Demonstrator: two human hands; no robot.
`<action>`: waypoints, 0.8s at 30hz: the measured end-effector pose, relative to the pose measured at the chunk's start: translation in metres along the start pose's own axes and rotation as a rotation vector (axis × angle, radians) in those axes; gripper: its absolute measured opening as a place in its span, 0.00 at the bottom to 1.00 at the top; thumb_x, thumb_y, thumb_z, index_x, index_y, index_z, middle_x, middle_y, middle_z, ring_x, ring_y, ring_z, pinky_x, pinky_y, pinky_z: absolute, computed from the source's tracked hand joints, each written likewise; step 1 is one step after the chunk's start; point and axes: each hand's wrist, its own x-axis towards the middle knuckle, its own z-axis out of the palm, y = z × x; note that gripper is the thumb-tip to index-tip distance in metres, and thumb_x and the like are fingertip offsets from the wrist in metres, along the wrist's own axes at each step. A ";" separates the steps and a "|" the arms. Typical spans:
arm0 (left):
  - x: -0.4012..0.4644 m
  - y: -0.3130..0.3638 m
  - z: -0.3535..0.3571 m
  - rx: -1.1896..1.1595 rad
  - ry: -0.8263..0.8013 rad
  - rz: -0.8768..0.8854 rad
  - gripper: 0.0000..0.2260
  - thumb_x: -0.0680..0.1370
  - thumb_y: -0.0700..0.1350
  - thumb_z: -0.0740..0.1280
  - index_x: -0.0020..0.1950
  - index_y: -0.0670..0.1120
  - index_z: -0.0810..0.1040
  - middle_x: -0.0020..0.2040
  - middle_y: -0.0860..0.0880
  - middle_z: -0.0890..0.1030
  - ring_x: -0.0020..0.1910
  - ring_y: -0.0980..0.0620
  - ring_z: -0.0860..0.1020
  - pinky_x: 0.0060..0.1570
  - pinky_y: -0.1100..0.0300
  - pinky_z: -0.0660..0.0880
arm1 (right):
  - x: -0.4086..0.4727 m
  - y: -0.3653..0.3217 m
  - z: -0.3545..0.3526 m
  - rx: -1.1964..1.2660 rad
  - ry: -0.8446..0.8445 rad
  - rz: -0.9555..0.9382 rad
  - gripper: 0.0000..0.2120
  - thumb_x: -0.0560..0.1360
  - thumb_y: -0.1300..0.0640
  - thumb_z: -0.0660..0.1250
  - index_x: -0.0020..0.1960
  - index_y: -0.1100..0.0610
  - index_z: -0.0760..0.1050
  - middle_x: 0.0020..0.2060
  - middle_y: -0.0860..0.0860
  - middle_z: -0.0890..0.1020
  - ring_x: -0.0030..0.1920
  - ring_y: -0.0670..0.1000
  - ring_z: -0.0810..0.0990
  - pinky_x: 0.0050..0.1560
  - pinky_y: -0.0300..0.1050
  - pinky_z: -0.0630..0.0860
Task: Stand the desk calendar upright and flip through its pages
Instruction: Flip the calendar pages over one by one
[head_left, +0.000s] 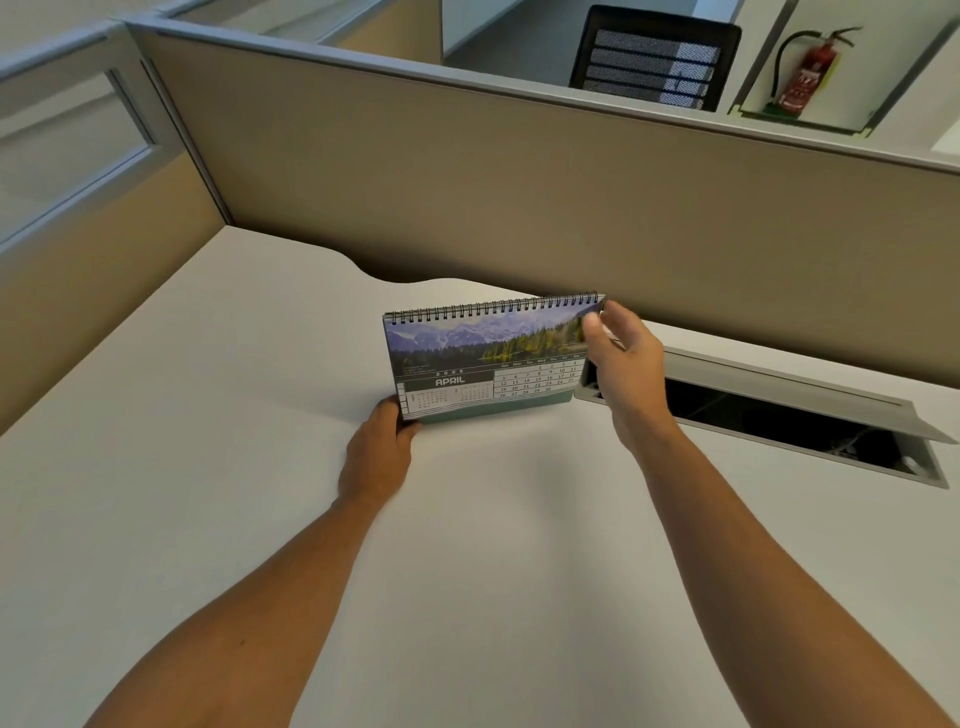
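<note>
Two hands on the desk calendar (488, 358); it stands upright on the desk (260, 519), spiral binding along the top edge, long axis running from the left hand up and across to the right hand, right end slightly higher and farther off; left hand (376, 457) grips the lower near corner of the base, thumb on the front face, fingers hidden behind; right hand (626, 364) at the opposite upper corner just under the spiral, thumb and fingers loosely parted and touching the page edge; cannot tell whether a sheet is actually pinched. Judgement: next flip lifts a page up and over the spiral, away from the right hand, left steadying. Legible: "APRIL", "2026", weekday row Sun to Sat, date grid; mountain-lake photo above. Beyond the right hand, open cable tray (779, 415); partition (467, 208) behind.
</note>
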 end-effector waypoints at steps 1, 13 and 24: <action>0.000 0.000 0.000 0.000 0.001 0.004 0.14 0.78 0.46 0.64 0.63 0.47 0.71 0.62 0.45 0.79 0.58 0.41 0.77 0.55 0.50 0.74 | -0.002 0.005 0.001 -0.022 0.025 0.000 0.21 0.76 0.49 0.67 0.66 0.54 0.75 0.60 0.49 0.81 0.60 0.49 0.79 0.63 0.54 0.76; 0.002 -0.004 0.003 -0.007 0.007 0.013 0.15 0.78 0.46 0.64 0.64 0.47 0.71 0.62 0.45 0.79 0.59 0.42 0.77 0.56 0.50 0.75 | -0.008 0.020 0.007 -0.135 0.059 0.049 0.25 0.72 0.59 0.74 0.67 0.58 0.72 0.59 0.52 0.80 0.59 0.53 0.79 0.60 0.53 0.77; 0.001 -0.003 0.003 -0.005 0.006 0.020 0.14 0.78 0.46 0.64 0.64 0.46 0.71 0.62 0.45 0.79 0.59 0.42 0.77 0.56 0.50 0.75 | -0.003 0.030 0.010 -0.165 0.085 0.072 0.21 0.72 0.57 0.75 0.62 0.55 0.73 0.57 0.51 0.78 0.59 0.51 0.76 0.58 0.45 0.74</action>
